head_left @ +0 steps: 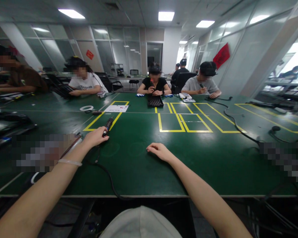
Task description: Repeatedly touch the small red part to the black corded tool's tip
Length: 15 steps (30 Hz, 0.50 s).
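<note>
My left hand is over the green table, its fingers wrapped round a black cylindrical tool that looks like a screwdriver handle, with a bit of blue by the fingers. The tool tilts up and away from me. A black cable runs on the table below that wrist. My right hand rests on the bare tabletop with its fingers loosely curled. No object shows in it. Beyond my left hand lies a white printed sheet inside a yellow taped outline.
Yellow tape rectangles mark the table. Across it, a person handles something above a black tray; other people sit on both sides. A white cable coil lies left. A long black cable crosses the right side.
</note>
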{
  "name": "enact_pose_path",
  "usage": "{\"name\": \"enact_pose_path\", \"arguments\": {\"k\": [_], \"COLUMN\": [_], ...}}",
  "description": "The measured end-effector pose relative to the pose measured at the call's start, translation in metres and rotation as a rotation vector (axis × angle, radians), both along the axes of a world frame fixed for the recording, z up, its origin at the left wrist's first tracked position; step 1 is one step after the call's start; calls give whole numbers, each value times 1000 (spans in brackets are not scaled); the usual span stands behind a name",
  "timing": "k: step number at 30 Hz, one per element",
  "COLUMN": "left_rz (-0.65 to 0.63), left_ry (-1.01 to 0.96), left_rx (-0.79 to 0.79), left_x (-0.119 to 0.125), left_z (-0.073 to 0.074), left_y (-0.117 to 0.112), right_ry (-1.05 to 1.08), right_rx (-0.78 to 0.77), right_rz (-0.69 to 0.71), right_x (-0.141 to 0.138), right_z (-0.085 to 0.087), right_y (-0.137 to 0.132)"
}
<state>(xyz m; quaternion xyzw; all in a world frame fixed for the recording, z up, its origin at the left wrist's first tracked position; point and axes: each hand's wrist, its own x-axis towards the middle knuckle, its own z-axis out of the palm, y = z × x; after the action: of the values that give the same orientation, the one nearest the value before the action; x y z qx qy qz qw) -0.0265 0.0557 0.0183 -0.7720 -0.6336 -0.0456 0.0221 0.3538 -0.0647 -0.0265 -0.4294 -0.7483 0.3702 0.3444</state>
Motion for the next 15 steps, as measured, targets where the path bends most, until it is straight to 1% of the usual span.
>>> {"name": "enact_pose_path", "arguments": {"k": [2,5,8,11,15], "left_rz": [48,71,81,134,207], "left_ry": [88,161,181,166,138], "left_rx": [72,173,188,159,141], "left_x": [8,23,33,37,37], "left_z": [-3,-8,-8,-4,0], "left_y": [-12,-32,-45,-47,-43], "right_ry": [-3,-8,-10,-21,-35], "right_rx": [0,0,3,17,28], "right_rz": [1,0,6,2,3], "right_x": [0,0,-1,-1,-2], "right_z": [0,0,0,1,3], "right_y": [0,0,0,0,-1]}}
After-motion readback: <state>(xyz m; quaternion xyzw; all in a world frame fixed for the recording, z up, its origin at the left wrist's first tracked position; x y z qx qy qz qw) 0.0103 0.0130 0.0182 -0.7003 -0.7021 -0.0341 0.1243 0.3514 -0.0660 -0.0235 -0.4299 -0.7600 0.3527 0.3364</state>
